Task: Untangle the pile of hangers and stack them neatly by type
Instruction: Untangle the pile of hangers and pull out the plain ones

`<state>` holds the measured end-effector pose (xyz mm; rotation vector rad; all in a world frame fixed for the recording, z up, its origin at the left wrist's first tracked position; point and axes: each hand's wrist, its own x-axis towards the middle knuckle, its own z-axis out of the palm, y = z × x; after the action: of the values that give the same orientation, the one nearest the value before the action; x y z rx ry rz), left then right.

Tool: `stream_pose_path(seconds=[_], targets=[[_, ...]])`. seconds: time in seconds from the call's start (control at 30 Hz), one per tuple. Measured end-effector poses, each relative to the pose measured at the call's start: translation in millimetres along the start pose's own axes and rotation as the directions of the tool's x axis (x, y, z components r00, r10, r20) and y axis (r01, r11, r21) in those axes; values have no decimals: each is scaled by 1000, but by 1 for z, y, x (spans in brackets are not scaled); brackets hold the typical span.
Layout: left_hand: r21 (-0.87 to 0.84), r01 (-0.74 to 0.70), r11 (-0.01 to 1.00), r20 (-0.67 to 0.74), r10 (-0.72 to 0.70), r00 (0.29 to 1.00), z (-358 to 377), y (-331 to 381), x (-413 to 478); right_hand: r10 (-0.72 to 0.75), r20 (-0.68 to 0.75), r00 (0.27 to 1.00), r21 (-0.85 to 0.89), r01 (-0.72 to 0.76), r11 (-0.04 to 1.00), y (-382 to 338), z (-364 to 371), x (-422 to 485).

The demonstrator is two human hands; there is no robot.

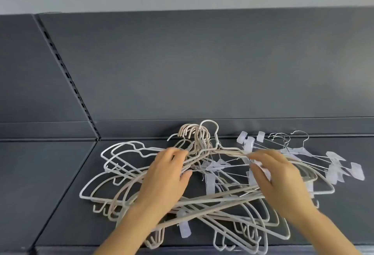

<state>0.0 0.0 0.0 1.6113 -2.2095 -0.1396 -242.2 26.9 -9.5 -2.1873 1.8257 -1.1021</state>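
A: Entry, head view. Where did the pile of hangers point(202, 183) lie?

B: On the dark grey shelf point(50, 194), up against the back panel point(202, 62). Both hands were over its middle. Still one tangle; nothing was stacked apart.

A: Left hand point(166, 175)?

B: Palm down on the pile. Fingers were curled onto the beige hangers point(129, 190) near where their necks gather; the thumb was spread towards the right, its tip beside a thin metal rod. Whether the fingers had closed round a wire or only rested on it, I could not tell.

A: Right hand point(277, 175)?

B: Palm down too, fingers bent. The fingertips sat at a translucent clip point(263, 168), with the thumb just below it. It looked like a pinch, but motion blur hid the contact, so logged as uncertain.

A: What lay around the fingers?

B: Beyond the left fingertips, a bunch of beige hooks point(192, 132) stood against the back panel. Left of the left hand, white wire hangers point(121, 153) fanned outward. Beyond and to the right of the right fingers, metal clip hangers point(303, 153) with translucent clips spread towards the shelf's far side. Under both wrists, long beige and white bars crossed each other; one further clip point(185, 229) lay nearer than the left wrist.
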Motion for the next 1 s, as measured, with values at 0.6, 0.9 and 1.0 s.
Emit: stream_pose_path(seconds=[0.6, 0.9, 1.0], targets=[[143, -73, 987, 198, 44, 979, 24, -7, 53, 103, 320, 942, -228, -29, 973, 33, 39, 69], [61, -66, 996, 110, 59, 992, 21, -6, 58, 119, 304, 945, -106, -91, 990, 33, 25, 70], [-49, -45, 998, 96, 49, 994, 17, -6, 59, 114, 291, 950, -89, -92, 992, 31, 18, 68]])
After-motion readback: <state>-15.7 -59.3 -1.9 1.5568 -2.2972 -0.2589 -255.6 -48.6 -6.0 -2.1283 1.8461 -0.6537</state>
